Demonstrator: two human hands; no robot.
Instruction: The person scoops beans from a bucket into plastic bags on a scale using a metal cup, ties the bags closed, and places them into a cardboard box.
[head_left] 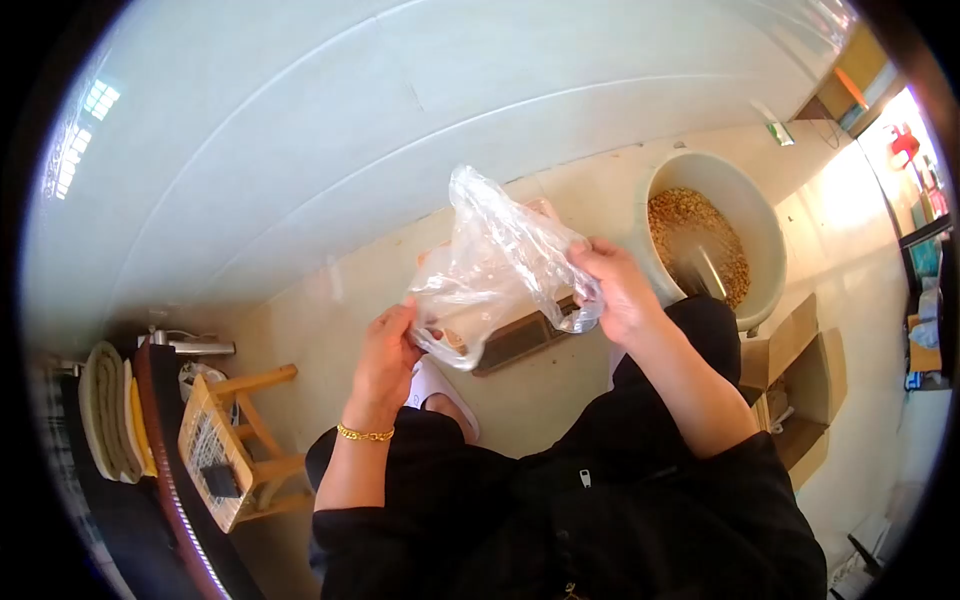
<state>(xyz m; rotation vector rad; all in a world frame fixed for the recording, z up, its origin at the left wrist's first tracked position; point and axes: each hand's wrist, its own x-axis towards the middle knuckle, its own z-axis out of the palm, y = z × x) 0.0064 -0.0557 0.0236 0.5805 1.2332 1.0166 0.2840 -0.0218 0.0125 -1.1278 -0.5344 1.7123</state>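
Observation:
A clear plastic bag (500,240) is stretched between my two hands over the floor. My left hand (388,345) pinches its lower left edge, and my right hand (615,290) grips its right side. The bag looks crumpled, with nothing visible inside it. Partly hidden beneath it, a low object with a dark rectangular front panel (522,342) sits on the floor. To the right of my right hand stands a pale round tub (765,235) part filled with light brown kernels or nuts (690,215). A shiny metal scoop (705,268) lies in them.
An open cardboard box (810,395) is right of my knee. On the left stand a wooden stool (225,450) with a dark object on its woven seat, and folded cloths (112,410). A pale wall (300,130) runs along the far side.

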